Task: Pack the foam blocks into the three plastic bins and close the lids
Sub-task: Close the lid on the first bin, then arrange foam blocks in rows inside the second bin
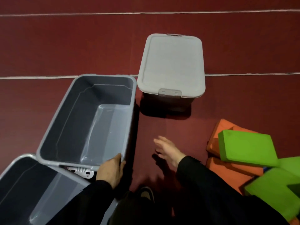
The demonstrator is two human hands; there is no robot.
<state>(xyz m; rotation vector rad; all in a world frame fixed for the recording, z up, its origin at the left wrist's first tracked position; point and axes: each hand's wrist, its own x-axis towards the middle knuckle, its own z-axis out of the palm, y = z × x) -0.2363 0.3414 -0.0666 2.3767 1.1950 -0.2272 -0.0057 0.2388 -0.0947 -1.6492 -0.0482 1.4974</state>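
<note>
— Foam blocks, where are they?
— Piled on the red floor (pixel 65 46) at the right: green blocks (pixel 246 147) lie on top of orange blocks (pixel 230 169), all outside the bins.
— And the bins?
— 3 grey ones. The middle bin (pixel 53 127) stands open with no lid on, and I see no block in it. The near bin (pixel 14 164) at the lower left is open too, its rim touching or just beside the middle one; its inside is partly hidden by a dark sleeve (pixel 78 203). The far bin (pixel 164 101) stands just right of the middle bin's far corner, with its lid (pixel 170 62) on and a latch (pixel 169 92) down at the near end.
— Left hand?
— The left hand (pixel 112 171) grips the middle bin's near right corner, fingers curled over the rim.
— Right hand?
— The right hand (pixel 167 149) hangs above the floor between the middle bin and the blocks, fingers spread and loose, holding nothing. It is blurred.
— Anything else?
— A white latch (pixel 82 172) shows under the middle bin's near edge, and a shoe (pixel 146 194) sits between the sleeves.
</note>
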